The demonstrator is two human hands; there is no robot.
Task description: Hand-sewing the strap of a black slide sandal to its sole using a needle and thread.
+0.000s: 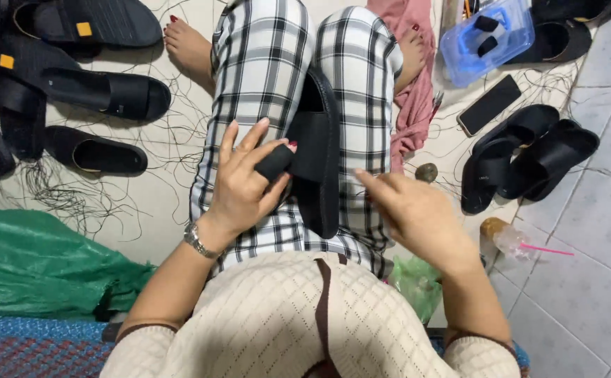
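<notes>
Fingers of our left hand (242, 185) pinched the strap of a black slide sandal (317, 150) wedged upright between our plaid-trousered knees (263, 63), its long axis running away from us. Our right hand (410, 210), just beside its sole, hung loosely curled, holding nothing we could see.

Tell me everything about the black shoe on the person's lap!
The black slipper is a slide sandal with a wide strap and a flat sole; it looks like rubber or leather. It lies lengthwise between the knees on the checked trousers, turned on its side. The left hand touches its strap, one fingertip covered by a black cap. The right hand hovers just beside it, fingers pinched; whether it touches is unclear.
</notes>
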